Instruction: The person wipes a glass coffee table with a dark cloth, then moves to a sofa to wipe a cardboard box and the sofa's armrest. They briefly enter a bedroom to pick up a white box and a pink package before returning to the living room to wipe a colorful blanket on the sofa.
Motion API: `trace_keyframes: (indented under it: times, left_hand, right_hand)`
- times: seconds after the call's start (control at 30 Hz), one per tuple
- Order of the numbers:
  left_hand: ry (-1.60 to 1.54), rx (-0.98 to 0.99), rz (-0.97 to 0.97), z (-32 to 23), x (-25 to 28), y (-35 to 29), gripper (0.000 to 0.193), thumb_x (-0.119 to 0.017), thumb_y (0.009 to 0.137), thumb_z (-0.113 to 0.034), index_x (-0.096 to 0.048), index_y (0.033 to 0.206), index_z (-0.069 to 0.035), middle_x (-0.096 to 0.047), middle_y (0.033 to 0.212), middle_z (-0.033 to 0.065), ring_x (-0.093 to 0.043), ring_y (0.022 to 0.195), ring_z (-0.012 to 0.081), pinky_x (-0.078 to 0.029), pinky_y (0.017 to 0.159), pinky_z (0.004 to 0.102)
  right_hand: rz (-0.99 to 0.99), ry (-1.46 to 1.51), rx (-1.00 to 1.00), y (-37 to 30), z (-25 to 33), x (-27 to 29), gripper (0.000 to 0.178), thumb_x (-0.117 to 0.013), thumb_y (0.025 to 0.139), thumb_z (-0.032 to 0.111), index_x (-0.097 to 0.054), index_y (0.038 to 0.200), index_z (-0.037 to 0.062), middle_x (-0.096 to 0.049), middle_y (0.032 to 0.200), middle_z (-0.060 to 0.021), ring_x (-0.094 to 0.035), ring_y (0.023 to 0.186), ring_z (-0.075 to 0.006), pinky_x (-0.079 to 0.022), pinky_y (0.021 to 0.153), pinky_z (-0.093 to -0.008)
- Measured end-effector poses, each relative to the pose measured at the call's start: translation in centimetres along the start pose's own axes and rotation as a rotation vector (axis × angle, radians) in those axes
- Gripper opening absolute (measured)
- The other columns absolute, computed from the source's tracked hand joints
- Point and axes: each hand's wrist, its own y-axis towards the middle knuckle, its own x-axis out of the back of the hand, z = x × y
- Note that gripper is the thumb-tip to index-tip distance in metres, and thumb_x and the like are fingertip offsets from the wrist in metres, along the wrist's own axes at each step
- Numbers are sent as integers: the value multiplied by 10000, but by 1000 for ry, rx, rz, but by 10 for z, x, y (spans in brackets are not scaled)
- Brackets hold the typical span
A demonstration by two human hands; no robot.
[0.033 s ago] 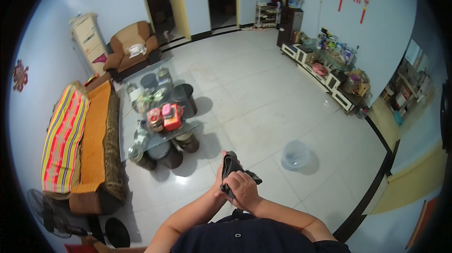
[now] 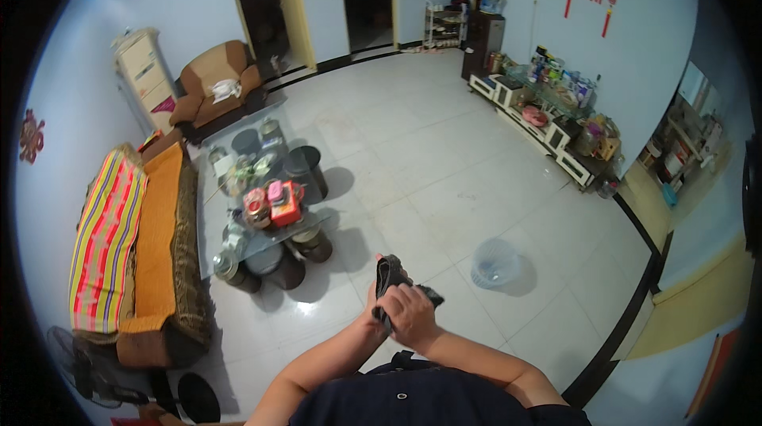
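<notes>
past a navy shirt (image 2: 349,402), gripping a folded dark bundle (image 2: 387,271) in left hand (image 2: 371,303) and right hand (image 2: 411,316), farther on a translucent wastebasket (image 2: 494,262) on tiled floor (image 2: 432,180), leftward a glass tabletop (image 2: 274,238) bearing a red box (image 2: 283,211), then a brown armchair (image 2: 213,69)

Sofa (image 2: 187,267), basket (image 2: 486,267), probably a fan (image 2: 73,358).

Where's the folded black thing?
In the head view, low near the middle: left hand and right hand hold the black thing, left of the clear basket.
</notes>
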Motion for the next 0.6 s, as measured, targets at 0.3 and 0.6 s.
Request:
trace_keyframes:
  times: [0.3,0.6]
  left_hand:
    - [364,362,245,6,-107,94,566,-367,973,-487,-506,1235,-4,-625,1099,131,-631,952,228,-501,870,369]
    - [793,636,591,-71,-117,240,540,-586,920,-333,-423,1298,16,-574,1167,105,-575,1039,172,-480,892,320]
  right_hand:
    - [-328,936,-1303,-11,-229,40,402,-591,879,475,-566,911,75,-554,762,-9,-517,755,-115,-425,669,-311]
    - [-44,1237,-953,33,-289,27,599,-598,895,431,-392,1341,88,-497,1227,-59,-493,1103,-146,-390,963,-344]
